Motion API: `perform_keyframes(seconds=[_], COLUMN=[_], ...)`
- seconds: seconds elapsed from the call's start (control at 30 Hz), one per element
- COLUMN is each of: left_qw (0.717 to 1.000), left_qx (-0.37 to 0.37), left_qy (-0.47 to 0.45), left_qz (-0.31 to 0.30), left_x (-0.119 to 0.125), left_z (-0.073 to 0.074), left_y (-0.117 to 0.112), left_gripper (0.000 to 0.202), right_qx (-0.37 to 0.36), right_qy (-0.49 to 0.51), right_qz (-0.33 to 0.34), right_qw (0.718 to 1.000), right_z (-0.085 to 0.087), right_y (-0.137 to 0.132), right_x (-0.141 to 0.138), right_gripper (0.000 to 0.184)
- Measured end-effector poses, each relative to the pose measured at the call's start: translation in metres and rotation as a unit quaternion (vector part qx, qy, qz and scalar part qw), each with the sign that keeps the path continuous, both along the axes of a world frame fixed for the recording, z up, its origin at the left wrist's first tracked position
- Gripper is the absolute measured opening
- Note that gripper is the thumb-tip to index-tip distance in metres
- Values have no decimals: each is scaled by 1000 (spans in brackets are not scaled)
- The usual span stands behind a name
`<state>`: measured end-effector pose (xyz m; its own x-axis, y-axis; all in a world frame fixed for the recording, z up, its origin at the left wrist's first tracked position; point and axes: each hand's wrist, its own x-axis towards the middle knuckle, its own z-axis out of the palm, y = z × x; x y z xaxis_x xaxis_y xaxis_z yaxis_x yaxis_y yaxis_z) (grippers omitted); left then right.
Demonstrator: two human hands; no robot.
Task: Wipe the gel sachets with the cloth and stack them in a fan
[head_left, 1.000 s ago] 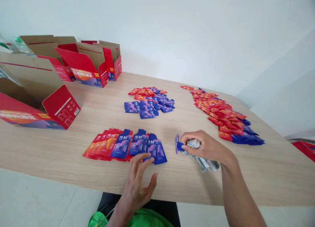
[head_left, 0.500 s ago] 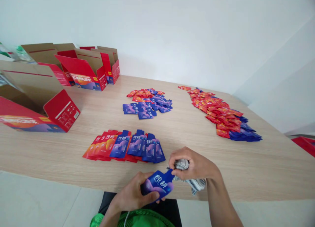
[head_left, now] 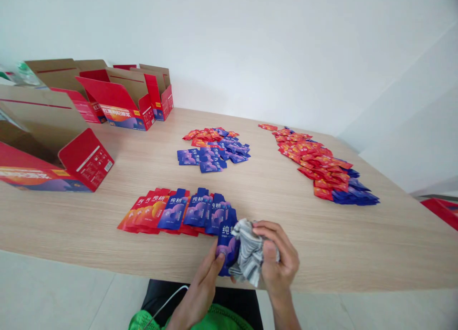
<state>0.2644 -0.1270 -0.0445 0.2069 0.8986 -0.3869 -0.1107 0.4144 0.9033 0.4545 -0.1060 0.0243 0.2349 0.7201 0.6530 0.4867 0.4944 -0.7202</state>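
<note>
A blue pouch (head_left: 225, 244) with white lettering stands nearly upright at the table's front edge, gripped in my left hand (head_left: 202, 282), thumb on its face. My right hand (head_left: 281, 258) is closed around a crumpled grey-and-white striped cloth (head_left: 248, 251), which lies against the pouch's right side and covers part of it. Just beyond the hands, a fanned row of pouches lies flat on the table: red pouches (head_left: 152, 208) at the left, mostly blue pouches (head_left: 196, 207) at the right. The held pouch overlaps the row's right end in view.
Open red cardboard boxes (head_left: 114, 111) stand at the back left, with a larger open box (head_left: 80, 163) nearer. A small mixed pile of pouches (head_left: 213, 153) lies mid-table. A long heap of red and blue pouches (head_left: 315, 160) runs along the right. The pale wall (head_left: 229, 48) borders the table's back.
My right hand has left the pouch's spout end and brought the cloth against the pouch's side. My left hand has turned the pouch from tilted to nearly upright.
</note>
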Motion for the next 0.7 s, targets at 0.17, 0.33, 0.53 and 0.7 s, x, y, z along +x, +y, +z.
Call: perform_keyframes(seconds=[0.17,0.33,0.53,0.7], left_qw=[998,993,992,989], left_qx=[66,95,100,120], left_qy=[-3,59,73,69], left_qz=[1,39,27,50], left_x=[8,12,31,30], left_z=[-6,-13,1,1], left_y=[-6,-5,-29,-26], left_gripper=[85,88,79,78], right_qx=[-23,-37,-31,-56], right_qy=[-32,-38,-35,-29], right_qz=[22,32,-24,13], right_qw=[999,998,999,998], right_z=[-27,-41,-21,-15], right_y=[-12,-18,5,3], right_x=[-46,-55,-41,-43], right_gripper=[21,17,12,10])
